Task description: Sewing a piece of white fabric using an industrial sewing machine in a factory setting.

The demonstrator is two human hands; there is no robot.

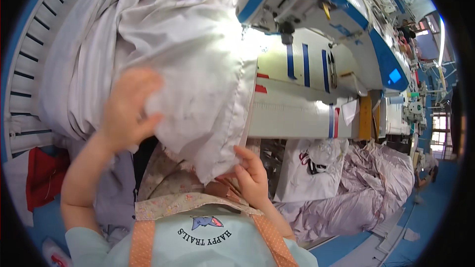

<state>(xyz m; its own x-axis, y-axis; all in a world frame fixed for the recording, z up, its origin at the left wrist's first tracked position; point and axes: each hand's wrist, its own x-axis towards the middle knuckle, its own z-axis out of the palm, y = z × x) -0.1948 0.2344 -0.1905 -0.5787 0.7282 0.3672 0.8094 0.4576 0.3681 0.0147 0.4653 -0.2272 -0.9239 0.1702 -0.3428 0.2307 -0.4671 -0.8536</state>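
Observation:
A large pale grey-white cloth (pixel 188 64) is heaped in front of me, reaching from the slatted rack at the left to the sewing machine. My left hand (pixel 127 109) grips a bunched fold of it at the left side. My right hand (pixel 251 174) pinches the cloth's lower hemmed corner close to my chest. The blue and white sewing machine (pixel 307 5) stands above the white table (pixel 297 109), with the cloth's right edge lying under its lit needle area.
A white slatted rack (pixel 29 69) curves along the left. More pale lilac cloth (pixel 366 188) is piled at the lower right beside a white bag (pixel 309 168). Red fabric (pixel 44 173) lies at the lower left. Other machines stand far right.

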